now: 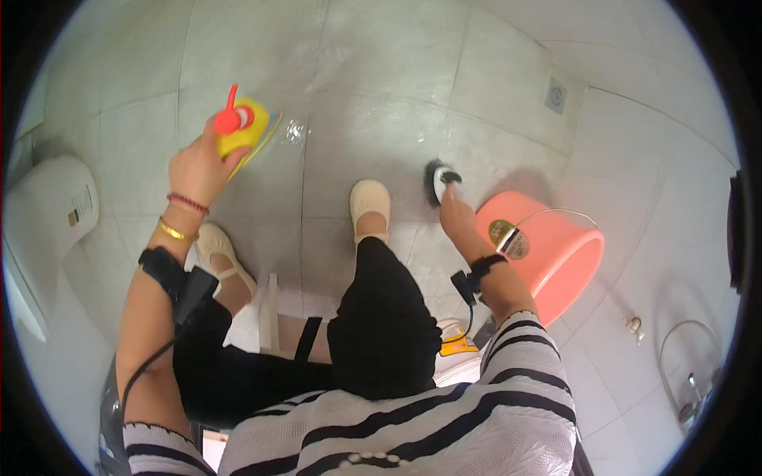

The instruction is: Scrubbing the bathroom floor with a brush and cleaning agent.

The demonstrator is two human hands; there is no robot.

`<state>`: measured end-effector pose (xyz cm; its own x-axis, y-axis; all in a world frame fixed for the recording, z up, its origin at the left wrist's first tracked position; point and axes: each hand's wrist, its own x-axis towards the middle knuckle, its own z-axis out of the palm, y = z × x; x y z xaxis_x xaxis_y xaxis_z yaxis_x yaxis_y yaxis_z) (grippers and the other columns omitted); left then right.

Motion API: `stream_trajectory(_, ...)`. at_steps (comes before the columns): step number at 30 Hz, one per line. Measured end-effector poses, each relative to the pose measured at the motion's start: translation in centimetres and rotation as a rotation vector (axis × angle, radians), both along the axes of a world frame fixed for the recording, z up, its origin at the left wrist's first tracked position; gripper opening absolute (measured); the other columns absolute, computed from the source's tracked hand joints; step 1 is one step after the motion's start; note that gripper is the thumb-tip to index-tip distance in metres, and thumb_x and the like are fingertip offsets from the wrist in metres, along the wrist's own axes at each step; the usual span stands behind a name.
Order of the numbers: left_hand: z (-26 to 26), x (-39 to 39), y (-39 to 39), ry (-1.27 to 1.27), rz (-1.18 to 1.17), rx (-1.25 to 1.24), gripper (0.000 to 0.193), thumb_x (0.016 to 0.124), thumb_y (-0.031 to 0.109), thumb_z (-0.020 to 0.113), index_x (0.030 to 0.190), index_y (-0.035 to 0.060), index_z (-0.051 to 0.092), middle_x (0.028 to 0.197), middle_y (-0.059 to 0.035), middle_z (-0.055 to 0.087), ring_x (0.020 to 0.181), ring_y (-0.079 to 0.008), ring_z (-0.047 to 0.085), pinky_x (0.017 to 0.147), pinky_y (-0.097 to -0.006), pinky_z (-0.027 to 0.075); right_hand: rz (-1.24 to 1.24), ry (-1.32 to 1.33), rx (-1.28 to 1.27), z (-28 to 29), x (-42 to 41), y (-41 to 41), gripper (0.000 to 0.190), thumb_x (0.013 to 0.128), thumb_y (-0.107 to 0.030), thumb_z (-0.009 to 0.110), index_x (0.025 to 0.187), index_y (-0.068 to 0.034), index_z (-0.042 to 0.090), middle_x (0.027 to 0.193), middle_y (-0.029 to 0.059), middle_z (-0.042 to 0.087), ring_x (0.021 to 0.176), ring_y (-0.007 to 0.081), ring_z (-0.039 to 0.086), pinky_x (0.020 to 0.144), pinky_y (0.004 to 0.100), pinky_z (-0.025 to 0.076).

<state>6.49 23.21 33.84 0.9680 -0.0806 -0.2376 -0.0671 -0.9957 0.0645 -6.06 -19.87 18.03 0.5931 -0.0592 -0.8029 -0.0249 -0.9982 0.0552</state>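
Note:
My left hand (202, 163) grips a yellow plastic bottle (241, 140) with a red cap and a thin red spout, holding it above the tiled floor (363, 137). The bottle is slightly blurred, and part of its body is behind my fingers. A scrubbing brush with a white back and dark bristles (439, 181) is in my right hand (461, 217), low over the floor; its bristles are blurred, so I cannot tell whether they touch. Wet, shiny patches (293, 132) show on the tiles between the bottle and the brush.
A pink bucket (524, 208) with a wire handle stands tilted in view beside my right forearm. The white toilet (53, 196) is at the left. A floor drain (556, 95) lies at the upper right, and a metal tap fixture (690, 392) is at the lower right.

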Motion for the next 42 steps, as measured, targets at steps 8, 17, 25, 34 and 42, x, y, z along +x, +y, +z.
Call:
stream_trajectory(8,1.1,0.1,0.3,-0.004,-0.002,0.034,0.053,0.071,0.047,0.061,0.109,0.0129,0.046,0.065,-0.0098,0.061,0.057,-0.0282,0.06,0.046,-0.0371,0.046,-0.261,-0.115,-0.065,-0.1,5.6,5.6,0.06,0.085,-0.017,0.038,0.134,0.0,0.008,0.092,0.0221,0.06,0.083,0.0318,0.061,0.072,0.0396,0.048)
stream_trajectory(17,3.3,-0.9,0.8,0.118,0.105,-0.043,0.052,0.073,0.045,0.06,0.11,0.0122,0.043,0.077,-0.0121,0.062,0.069,-0.0295,0.06,0.056,-0.0401,0.046,-0.132,-0.155,0.08,5.5,8.3,8.4,0.055,0.08,-0.028,0.05,0.127,-0.01,0.028,0.097,0.0216,0.059,0.09,0.0355,0.058,0.076,0.0436,0.045)
stream_trajectory(25,2.4,-4.3,8.0,0.002,0.094,0.036,0.044,0.075,0.039,0.059,0.106,0.0121,0.044,0.085,-0.0097,0.06,0.076,-0.0271,0.06,0.057,-0.0372,0.047,-0.279,-0.424,0.35,14.1,4.4,0.5,0.033,0.08,-0.018,0.05,0.107,-0.001,0.045,0.073,0.0219,0.059,0.068,0.034,0.06,0.061,0.0414,0.046)
stream_trajectory(34,3.5,-6.9,14.0,0.077,0.365,0.101,0.045,0.075,0.034,0.06,0.111,0.0125,0.042,0.096,-0.0105,0.057,0.085,-0.0288,0.058,0.067,-0.0389,0.048,-0.538,-0.269,0.371,27.0,1.8,-3.1,0.023,0.082,-0.014,0.046,0.1,0.001,0.046,0.056,0.0103,0.052,0.038,0.0166,0.048,0.033,0.0286,0.037)
stream_trajectory(42,9.9,-9.5,12.2,0.007,0.25,0.021,0.04,0.074,0.031,0.061,0.106,0.0095,0.05,0.099,-0.0112,0.057,0.096,-0.0283,0.053,0.075,-0.0393,0.044,-0.387,-0.274,0.304,34.9,2.5,-4.0,0.021,0.084,-0.014,0.044,0.101,-0.001,0.044,0.054,0.0087,0.05,0.035,0.0152,0.046,0.029,0.028,0.037)
